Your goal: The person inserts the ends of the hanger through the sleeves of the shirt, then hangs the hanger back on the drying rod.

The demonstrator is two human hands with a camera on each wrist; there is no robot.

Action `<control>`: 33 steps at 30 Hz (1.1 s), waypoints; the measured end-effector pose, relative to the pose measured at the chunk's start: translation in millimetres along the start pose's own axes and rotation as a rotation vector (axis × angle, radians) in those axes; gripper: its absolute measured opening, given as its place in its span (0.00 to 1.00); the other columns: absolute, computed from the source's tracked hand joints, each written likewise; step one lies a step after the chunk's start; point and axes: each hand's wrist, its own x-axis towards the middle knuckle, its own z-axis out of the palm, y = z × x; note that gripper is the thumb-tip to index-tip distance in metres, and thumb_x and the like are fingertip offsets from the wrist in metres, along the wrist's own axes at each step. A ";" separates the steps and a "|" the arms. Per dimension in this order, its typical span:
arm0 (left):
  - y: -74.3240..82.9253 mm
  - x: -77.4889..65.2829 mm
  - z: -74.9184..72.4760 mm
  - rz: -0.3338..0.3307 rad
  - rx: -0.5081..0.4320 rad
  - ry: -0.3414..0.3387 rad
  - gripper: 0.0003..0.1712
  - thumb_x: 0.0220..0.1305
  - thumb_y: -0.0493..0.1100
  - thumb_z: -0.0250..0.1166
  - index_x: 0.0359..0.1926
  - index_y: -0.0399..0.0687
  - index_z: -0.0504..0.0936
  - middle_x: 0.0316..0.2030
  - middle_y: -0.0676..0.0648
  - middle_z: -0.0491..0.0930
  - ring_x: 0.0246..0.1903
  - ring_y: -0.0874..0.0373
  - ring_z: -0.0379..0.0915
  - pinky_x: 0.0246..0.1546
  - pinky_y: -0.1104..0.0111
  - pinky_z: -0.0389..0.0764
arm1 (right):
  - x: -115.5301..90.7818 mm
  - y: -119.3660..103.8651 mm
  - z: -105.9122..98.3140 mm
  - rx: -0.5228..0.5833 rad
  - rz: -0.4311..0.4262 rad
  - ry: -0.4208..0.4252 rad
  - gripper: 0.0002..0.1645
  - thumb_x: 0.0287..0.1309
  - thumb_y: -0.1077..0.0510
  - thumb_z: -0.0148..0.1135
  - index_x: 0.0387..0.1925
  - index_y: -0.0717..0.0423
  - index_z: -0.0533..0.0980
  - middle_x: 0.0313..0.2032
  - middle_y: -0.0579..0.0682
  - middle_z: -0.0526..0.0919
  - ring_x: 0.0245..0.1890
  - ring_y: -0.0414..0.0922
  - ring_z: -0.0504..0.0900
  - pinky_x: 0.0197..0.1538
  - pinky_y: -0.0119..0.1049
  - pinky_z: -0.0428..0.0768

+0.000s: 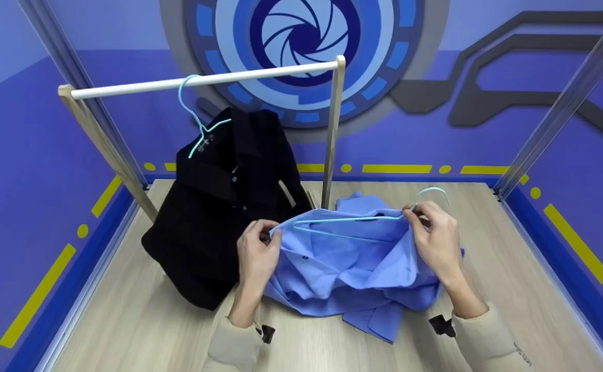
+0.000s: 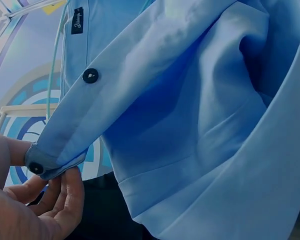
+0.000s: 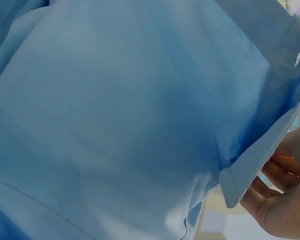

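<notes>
A blue button-up shirt (image 1: 327, 281) lies bunched on the table, its neck opening held spread between both hands. My left hand (image 1: 257, 250) pinches the left front edge. The left wrist view shows thumb and fingers at a corner beside a dark button (image 2: 36, 168), with a second button (image 2: 90, 75) and a black label (image 2: 77, 20) farther up. My right hand (image 1: 438, 237) pinches the opposite edge; in the right wrist view its fingers are at a folded edge of the shirt (image 3: 260, 155). A light teal hanger (image 1: 350, 219) lies across the opening, its hook beyond my right hand.
A garment rack with a white bar (image 1: 260, 74) and wooden posts (image 1: 334, 132) stands at the back left. From it hangs a black shirt (image 1: 203, 232) on another teal hanger (image 1: 190, 106), close to my left hand. Patterned walls (image 1: 534, 139) enclose the wooden table (image 1: 528, 310).
</notes>
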 end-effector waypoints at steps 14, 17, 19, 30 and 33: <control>18.2 2.9 -4.1 0.058 -0.093 0.074 0.05 0.56 0.31 0.71 0.32 0.45 0.87 0.30 0.54 0.80 0.27 0.60 0.75 0.29 0.72 0.76 | -2.0 0.7 2.5 -0.040 -0.065 0.002 0.03 0.62 0.70 0.70 0.35 0.62 0.85 0.33 0.50 0.85 0.34 0.46 0.86 0.44 0.18 0.76; 21.7 3.0 -5.7 0.069 -0.096 0.075 0.06 0.56 0.31 0.71 0.32 0.45 0.86 0.29 0.54 0.80 0.26 0.60 0.74 0.28 0.72 0.75 | -2.9 2.2 3.4 -0.060 -0.066 -0.015 0.01 0.64 0.68 0.69 0.36 0.62 0.85 0.34 0.51 0.85 0.34 0.46 0.86 0.44 0.19 0.76; 24.2 2.9 -6.8 0.076 -0.096 0.072 0.05 0.55 0.31 0.71 0.32 0.45 0.86 0.29 0.54 0.79 0.26 0.60 0.73 0.28 0.72 0.74 | -3.4 3.0 3.9 -0.069 -0.068 -0.015 0.02 0.65 0.66 0.68 0.36 0.62 0.85 0.34 0.51 0.85 0.34 0.46 0.86 0.44 0.19 0.76; 35.1 0.1 -5.1 0.131 -0.119 0.046 0.05 0.55 0.32 0.70 0.32 0.45 0.86 0.29 0.55 0.79 0.27 0.61 0.73 0.28 0.71 0.73 | -6.6 1.8 7.4 -0.078 -0.070 -0.022 0.04 0.61 0.69 0.70 0.35 0.60 0.85 0.35 0.51 0.86 0.33 0.45 0.84 0.41 0.21 0.74; 36.2 -0.5 -4.0 0.145 -0.123 0.042 0.05 0.54 0.32 0.70 0.31 0.45 0.86 0.29 0.55 0.79 0.27 0.60 0.73 0.28 0.71 0.73 | -7.9 1.5 9.0 -0.086 -0.075 -0.033 0.04 0.60 0.70 0.71 0.35 0.60 0.85 0.35 0.50 0.86 0.32 0.44 0.84 0.39 0.22 0.74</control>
